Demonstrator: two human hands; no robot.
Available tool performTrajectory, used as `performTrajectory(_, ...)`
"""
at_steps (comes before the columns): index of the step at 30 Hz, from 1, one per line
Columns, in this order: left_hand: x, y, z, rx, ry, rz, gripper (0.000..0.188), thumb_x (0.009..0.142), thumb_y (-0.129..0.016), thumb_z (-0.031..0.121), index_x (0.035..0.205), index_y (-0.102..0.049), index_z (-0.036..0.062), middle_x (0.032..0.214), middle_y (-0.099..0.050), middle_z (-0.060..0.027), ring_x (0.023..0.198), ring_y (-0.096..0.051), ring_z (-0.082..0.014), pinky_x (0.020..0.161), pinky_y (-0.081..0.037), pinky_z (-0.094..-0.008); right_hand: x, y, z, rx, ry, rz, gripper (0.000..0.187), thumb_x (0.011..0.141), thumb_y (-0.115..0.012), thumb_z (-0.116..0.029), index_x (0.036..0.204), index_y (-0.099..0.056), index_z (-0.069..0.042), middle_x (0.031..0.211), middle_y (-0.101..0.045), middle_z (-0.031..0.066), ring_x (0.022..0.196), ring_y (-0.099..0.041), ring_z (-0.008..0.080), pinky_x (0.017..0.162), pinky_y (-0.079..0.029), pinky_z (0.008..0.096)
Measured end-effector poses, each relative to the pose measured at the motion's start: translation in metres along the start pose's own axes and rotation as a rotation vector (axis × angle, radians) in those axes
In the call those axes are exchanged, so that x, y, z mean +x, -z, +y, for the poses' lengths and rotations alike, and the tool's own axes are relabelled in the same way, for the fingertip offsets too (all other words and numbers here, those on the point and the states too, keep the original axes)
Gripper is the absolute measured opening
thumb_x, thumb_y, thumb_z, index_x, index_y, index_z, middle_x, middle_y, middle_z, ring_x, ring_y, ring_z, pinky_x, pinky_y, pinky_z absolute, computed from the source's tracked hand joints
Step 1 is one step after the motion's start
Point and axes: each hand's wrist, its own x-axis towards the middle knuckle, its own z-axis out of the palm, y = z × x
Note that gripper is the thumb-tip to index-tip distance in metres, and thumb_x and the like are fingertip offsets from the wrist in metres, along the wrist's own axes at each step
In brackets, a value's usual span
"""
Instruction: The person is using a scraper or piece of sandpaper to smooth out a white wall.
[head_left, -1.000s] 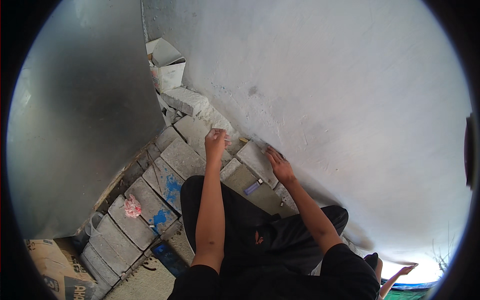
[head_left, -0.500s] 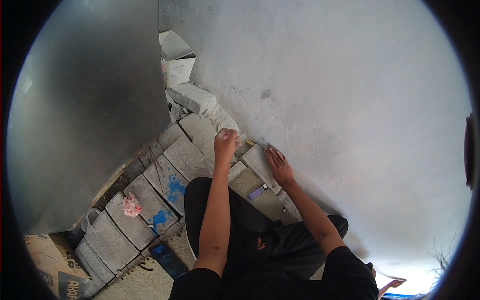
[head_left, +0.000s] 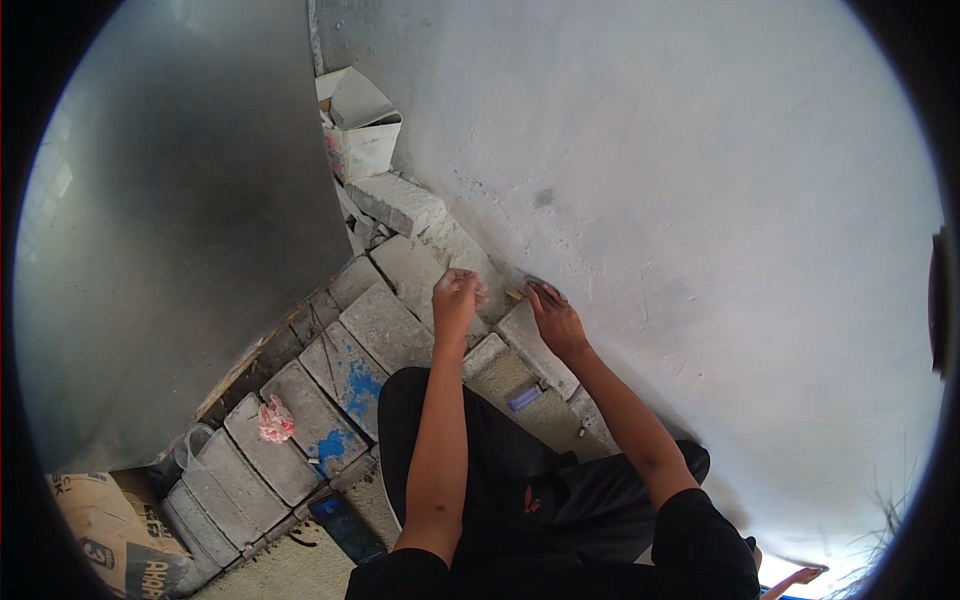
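My left hand (head_left: 459, 293) hangs over the pale stone blocks near the foot of the wall, its fingers curled in. Whatever it may hold is hidden. To its right, my right hand (head_left: 556, 318) rests with fingers stretched out against the base of the grey wall (head_left: 700, 220). A dark patch shows by its fingertips; I cannot tell whether it is a shadow or a thin thing under them. White powder (head_left: 455, 240) covers the blocks just beyond my left hand. A small yellowish piece (head_left: 515, 295) lies between my hands.
An open white box (head_left: 365, 148) stands in the far corner. Left of my legs are a crumpled pink-white wad (head_left: 275, 419), a phone (head_left: 347, 527) and a brown paper bag (head_left: 115, 540). A purple lighter (head_left: 524, 398) lies nearer. Another person's hand (head_left: 805, 576) shows at lower right.
My right hand has slid a little forward and left along the wall's base, closer to my left hand. My left hand stays curled in nearly the same place. The view has shifted slightly.
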Motion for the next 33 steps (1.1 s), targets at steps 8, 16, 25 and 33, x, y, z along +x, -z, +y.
performTrajectory(8,0.000,0.003,-0.006,0.017,-0.050,0.023,0.016,0.092,-0.058,0.017,0.096,-0.060,0.0012,0.081,-0.068,-0.0092,0.060,-0.065,-0.0153,0.056,-0.048,-0.0282,-0.102,0.038,0.022,-0.142,-0.025,0.009,0.053,0.090,-0.047,-0.004,0.143,-0.041,-0.002,0.148,-0.045,0.0092,0.138,-0.041,0.0194,0.118,-0.027,0.0347)
performTrajectory(16,-0.004,-0.003,-0.002,-0.003,-0.056,0.018,0.017,0.092,-0.058,0.016,0.095,-0.060,-0.0004,0.081,-0.067,-0.0100,0.061,-0.064,-0.0153,0.056,-0.049,-0.0284,-0.120,0.028,0.022,-0.246,-0.031,-0.052,0.058,0.091,-0.046,-0.004,0.148,-0.034,-0.003,0.154,-0.038,0.0063,0.144,-0.032,0.0163,0.120,-0.024,0.0355)
performTrajectory(25,-0.003,0.001,0.003,-0.042,-0.029,0.028,0.016,0.092,-0.059,0.015,0.094,-0.061,-0.0010,0.081,-0.066,-0.0100,0.062,-0.063,-0.0155,0.060,-0.052,-0.0284,-0.031,-0.013,0.002,-0.169,0.009,0.024,0.057,0.092,-0.044,-0.005,0.148,-0.034,-0.003,0.153,-0.040,0.0077,0.142,-0.036,0.0176,0.119,-0.026,0.0342)
performTrajectory(33,0.001,-0.004,0.003,-0.046,-0.014,0.025,0.013,0.092,-0.059,0.012,0.094,-0.061,-0.0008,0.081,-0.066,-0.0096,0.064,-0.063,-0.0146,0.062,-0.053,-0.0286,0.030,-0.030,-0.002,-0.162,0.055,0.071,0.050,0.092,-0.046,-0.007,0.141,-0.043,-0.002,0.147,-0.047,0.0088,0.136,-0.044,0.0172,0.118,-0.028,0.0309)
